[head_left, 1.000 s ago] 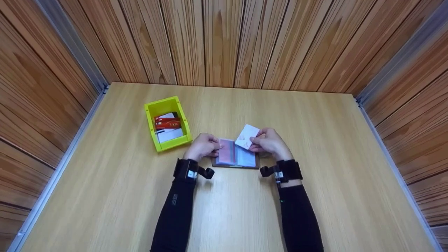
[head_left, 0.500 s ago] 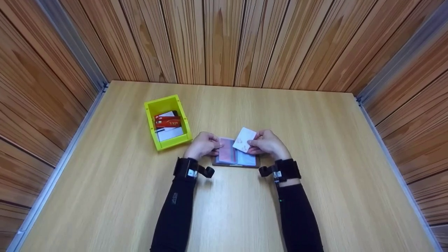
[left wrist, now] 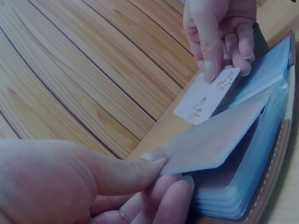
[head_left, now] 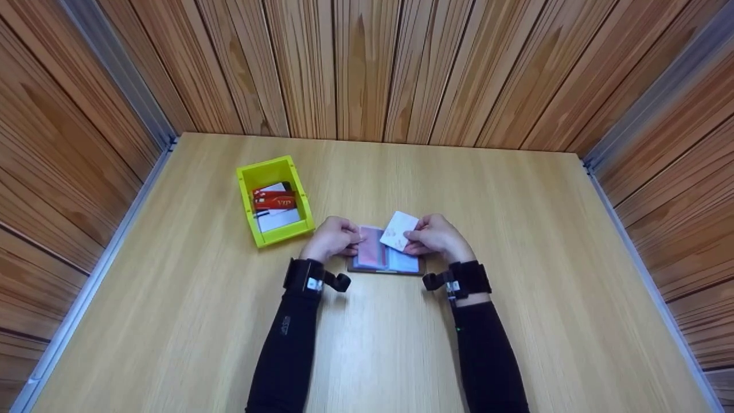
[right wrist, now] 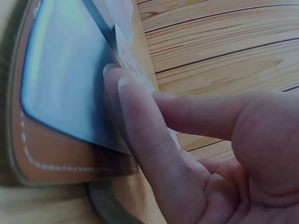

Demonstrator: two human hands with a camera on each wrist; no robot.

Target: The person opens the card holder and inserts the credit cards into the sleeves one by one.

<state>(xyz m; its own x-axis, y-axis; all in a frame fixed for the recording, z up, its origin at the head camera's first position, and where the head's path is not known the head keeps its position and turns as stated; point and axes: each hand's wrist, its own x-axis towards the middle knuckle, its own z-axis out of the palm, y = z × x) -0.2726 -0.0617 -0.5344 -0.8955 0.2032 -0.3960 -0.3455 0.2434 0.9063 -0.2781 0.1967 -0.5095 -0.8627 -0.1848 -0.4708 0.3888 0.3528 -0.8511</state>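
A brown card holder (right wrist: 70,163) with clear plastic sleeves and white stitching lies spread on the table. My left hand (head_left: 331,237) pinches the edge of one sleeve (left wrist: 215,135) between thumb and fingers, lifting it off the stack below. In my right hand (head_left: 440,237) is a white card (left wrist: 205,97) with a small reddish print, gripped at its right edge by thumb and fingers. The card is tilted, close over the holder's middle, its lower corner overlapping the lifted sleeve in the left wrist view. Seen from the right wrist, the right fingers hide most of the card.
A yellow-green bin (head_left: 281,234) stands to the left, just beyond the left hand. Several cards lie in it, among them a red VIP card (head_left: 281,203) and white ones. Wood-plank walls (head_left: 367,69) border the table (head_left: 516,229) at the back and sides.
My right hand has moved slightly left and down with the white card, bringing it closer to the left-hand sleeve. The left hand keeps its pinch and has barely moved.
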